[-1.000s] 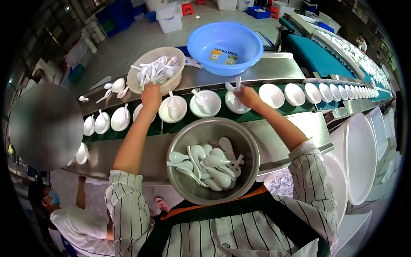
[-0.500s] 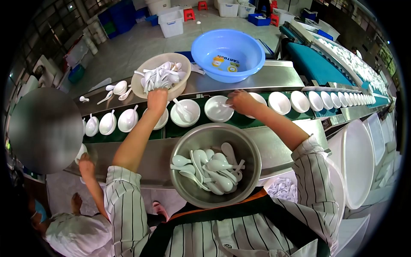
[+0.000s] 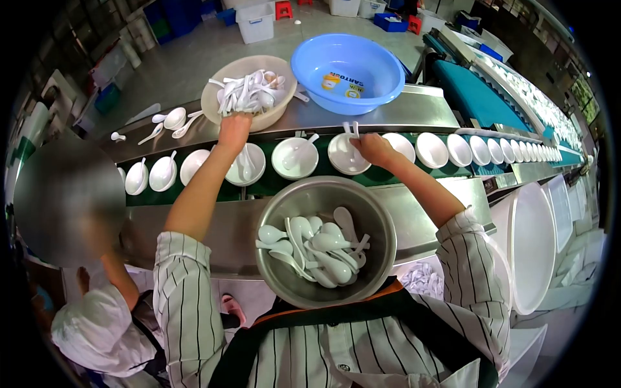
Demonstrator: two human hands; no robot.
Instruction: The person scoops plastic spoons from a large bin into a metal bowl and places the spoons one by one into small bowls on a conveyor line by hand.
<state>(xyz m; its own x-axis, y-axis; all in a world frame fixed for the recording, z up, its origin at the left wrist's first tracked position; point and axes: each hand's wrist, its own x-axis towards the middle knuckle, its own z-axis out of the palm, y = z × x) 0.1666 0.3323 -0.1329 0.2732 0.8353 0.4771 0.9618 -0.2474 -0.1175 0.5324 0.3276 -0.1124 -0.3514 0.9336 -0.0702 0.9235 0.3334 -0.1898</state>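
My left hand (image 3: 236, 124) is closed at the near rim of a beige basin (image 3: 213, 107). It grips some of the white spoons (image 3: 252, 90) heaped there, though its fingertips are hidden. Over a white bowl (image 3: 343, 161) on the green belt, my right hand (image 3: 374, 149) pinches a white spoon (image 3: 355, 131), with a second handle upright beside it. To the left, one bowl (image 3: 295, 169) has a spoon leaning in it, and so does another bowl (image 3: 257, 173). A steel bowl (image 3: 275, 207) of larger white spoons sits close to my body.
A blue basin (image 3: 349, 61) stands behind the belt. White bowls (image 3: 432, 150) line the belt to the right. Loose spoons and a small bowl (image 3: 174, 118) lie on the far ledge. A co-worker (image 3: 97, 330) is at the left; white tubs (image 3: 533, 249) stand at the right.
The belt's bowls have shifted left. A spoon now rests in the bowl that was under my right hand, and that hand is over the following bowl. My left hand stays by the beige basin.
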